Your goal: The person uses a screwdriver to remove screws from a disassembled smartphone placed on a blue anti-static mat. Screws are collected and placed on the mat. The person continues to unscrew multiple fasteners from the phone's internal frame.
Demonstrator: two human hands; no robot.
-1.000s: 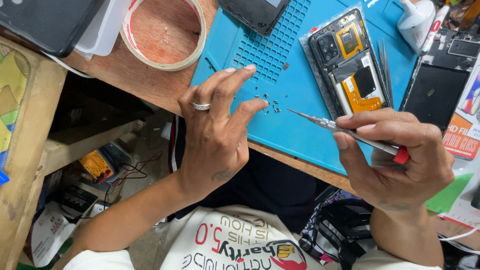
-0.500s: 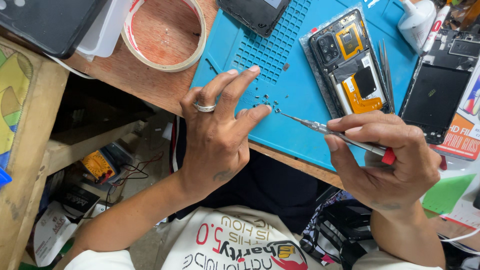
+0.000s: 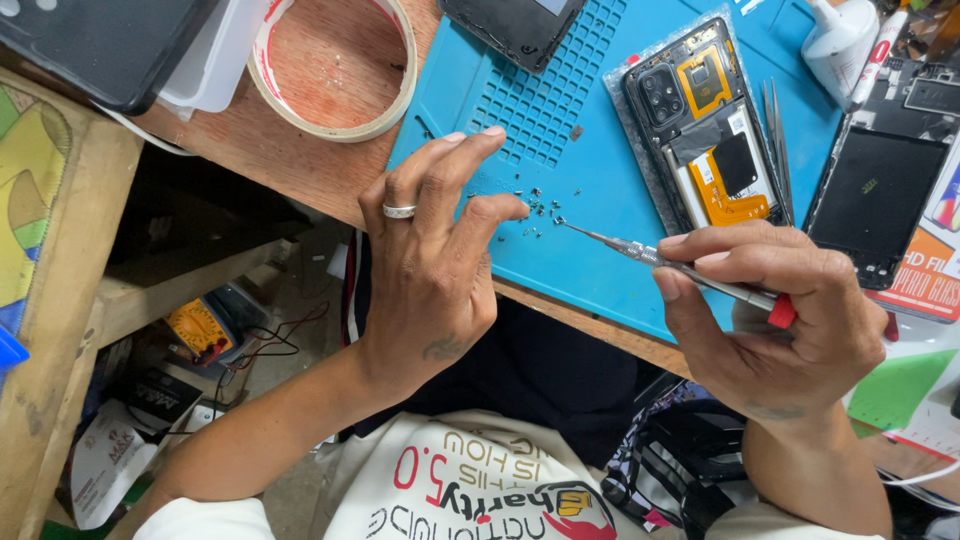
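Note:
My right hand (image 3: 770,320) grips a thin metal screwdriver (image 3: 640,252) with a red end; its tip rests among several tiny screws (image 3: 538,208) scattered on the blue work mat (image 3: 600,180). My left hand (image 3: 430,270), a ring on one finger, hovers beside the screws with fingers spread and the thumb tip near them. An opened phone (image 3: 705,120) with exposed board and orange flex lies face down on the mat, above my right hand.
Tweezers (image 3: 776,130) lie right of the phone. A tape roll (image 3: 330,65) sits on the wooden bench at upper left. A dark phone panel (image 3: 880,200) lies at right, another (image 3: 515,25) at top. A white bottle (image 3: 840,35) stands top right.
The screwdriver tip has slid left across the mat into the cluster of screws. My left hand has stayed nearly in place, thumb closing slightly toward the screws.

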